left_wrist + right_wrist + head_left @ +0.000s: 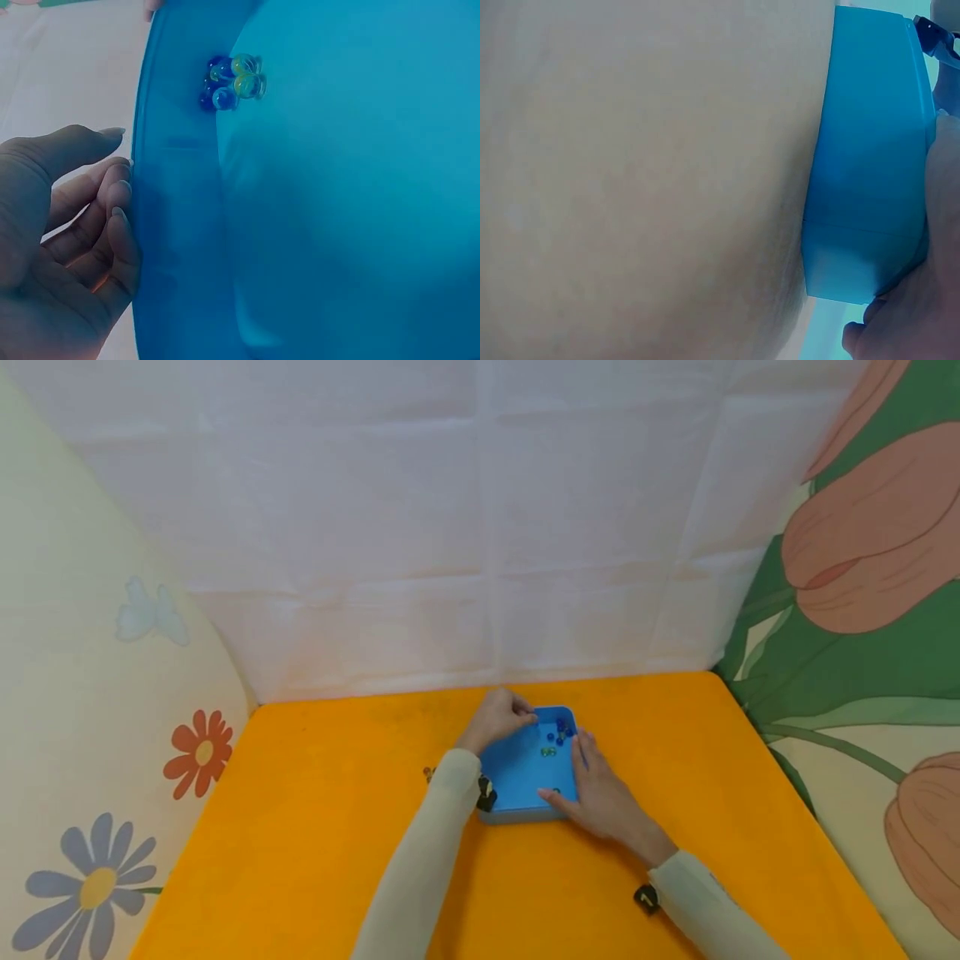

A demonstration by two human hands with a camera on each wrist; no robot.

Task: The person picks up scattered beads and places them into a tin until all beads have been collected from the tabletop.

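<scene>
A blue box (517, 777) with raised walls stands on the orange tabletop. Inside, several dark blue marbles (560, 735) gather near its far right corner, beside two yellow-green marbles (246, 75). Another small marble (557, 791) lies close to my right thumb. My left hand (498, 720) is at the far left part of the box. Its fingers (120, 199) bend loosely against the rim, the thumb apart from them, and nothing shows between. My right hand (603, 789) rests on the near right corner, fingers extended along the right wall and thumb reaching over the inside.
Small amber marbles (428, 772) lie on the orange tabletop (322, 827) just left of my left sleeve, partly hidden by it. A white cloth (375, 527) hangs behind the table, with flower-printed cloths at both sides.
</scene>
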